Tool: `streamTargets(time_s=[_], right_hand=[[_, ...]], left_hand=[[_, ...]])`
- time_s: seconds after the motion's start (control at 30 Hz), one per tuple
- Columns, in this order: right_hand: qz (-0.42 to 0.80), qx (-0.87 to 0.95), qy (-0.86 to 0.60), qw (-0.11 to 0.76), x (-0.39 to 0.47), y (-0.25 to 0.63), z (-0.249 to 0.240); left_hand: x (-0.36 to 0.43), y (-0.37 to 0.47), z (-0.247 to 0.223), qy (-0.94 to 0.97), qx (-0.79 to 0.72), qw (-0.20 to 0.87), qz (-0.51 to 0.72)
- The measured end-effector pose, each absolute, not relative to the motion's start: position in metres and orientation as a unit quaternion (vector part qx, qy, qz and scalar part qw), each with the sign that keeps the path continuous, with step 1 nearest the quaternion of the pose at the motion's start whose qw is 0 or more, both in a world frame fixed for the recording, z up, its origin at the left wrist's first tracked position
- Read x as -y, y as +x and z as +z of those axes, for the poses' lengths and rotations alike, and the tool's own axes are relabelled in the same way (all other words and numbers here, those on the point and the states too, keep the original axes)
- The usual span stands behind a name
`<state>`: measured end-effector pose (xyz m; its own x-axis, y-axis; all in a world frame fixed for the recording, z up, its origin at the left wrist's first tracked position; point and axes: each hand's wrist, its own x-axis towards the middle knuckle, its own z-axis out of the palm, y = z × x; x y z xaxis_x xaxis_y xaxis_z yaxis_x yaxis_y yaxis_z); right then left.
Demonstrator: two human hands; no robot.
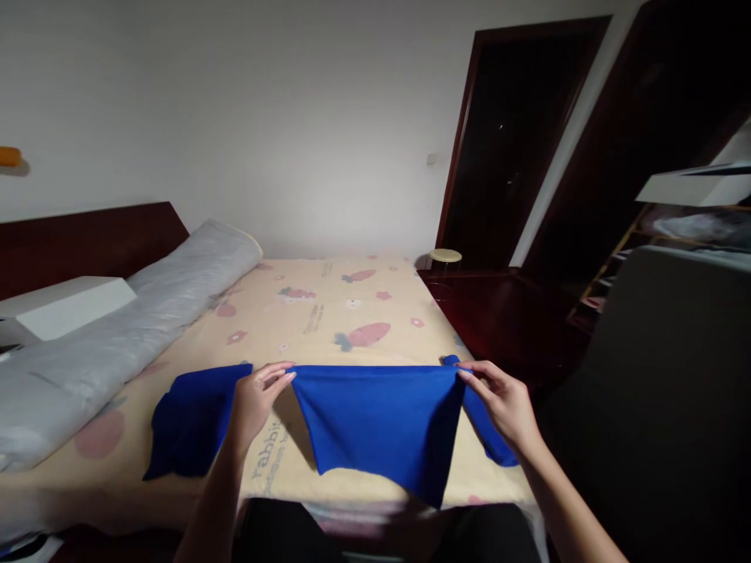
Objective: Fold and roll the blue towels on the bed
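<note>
A blue cloth [379, 422] hangs stretched between my two hands above the near part of the bed. My left hand [261, 395] pinches its upper left corner between thumb and fingers. At the upper right corner, my right hand [498, 391] grips the cloth the same way. The top edge is straight and taut, while the lower edge hangs loose. Another blue cloth [191, 422] lies on the bed to the left, partly behind my left hand and forearm. A narrow blue piece [490, 430] lies on the right side, partly hidden by the held cloth and my right hand.
The bed [328, 313] has a patterned cream sheet. A grey bedding roll [176, 289] and a white box [76, 305] are at the left. A round stool [446, 256] stands beyond the bed's far right corner. A dark chair-like shape [669, 375] is at the right.
</note>
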<state>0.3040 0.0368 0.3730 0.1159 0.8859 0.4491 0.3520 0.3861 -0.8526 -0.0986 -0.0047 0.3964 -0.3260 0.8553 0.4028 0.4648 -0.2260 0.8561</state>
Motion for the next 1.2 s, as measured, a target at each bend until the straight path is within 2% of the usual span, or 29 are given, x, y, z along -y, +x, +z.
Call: streamTargets(time_s=[0.27,0.43,0.6,0.7,0.8,0.9,1.0,1.2], right_hand=[[0.169,0.657,-0.499,0.539,-0.036,0.301,0.372],[0.142,0.680,-0.492,0.525,-0.035,0.302,0.373],[0.132,0.697,-0.490,0.507,-0.034,0.302,0.373],[0.138,0.703,-0.493,0.494,-0.033,0.303,0.375],[0.170,0.693,-0.507,0.484,-0.031,0.304,0.377],[0.262,0.668,-0.520,0.464,-0.031,0.305,0.380],[0.358,0.647,-0.511,0.439,-0.030,0.308,0.384],[0.463,0.734,-0.432,0.245,-0.024,0.321,0.398]], left_hand=[[0.009,-0.100,0.390,0.650,-0.594,0.026,0.473],[0.006,-0.107,0.387,0.665,-0.589,-0.014,0.460],[0.010,-0.110,0.390,0.677,-0.580,-0.009,0.453],[0.014,-0.109,0.395,0.668,-0.595,0.042,0.444],[0.018,-0.106,0.403,0.662,-0.597,0.139,0.430],[0.021,-0.107,0.411,0.668,-0.586,0.219,0.403],[0.025,-0.114,0.415,0.692,-0.583,0.274,0.326],[0.039,-0.129,0.414,0.708,-0.554,0.424,0.111]])
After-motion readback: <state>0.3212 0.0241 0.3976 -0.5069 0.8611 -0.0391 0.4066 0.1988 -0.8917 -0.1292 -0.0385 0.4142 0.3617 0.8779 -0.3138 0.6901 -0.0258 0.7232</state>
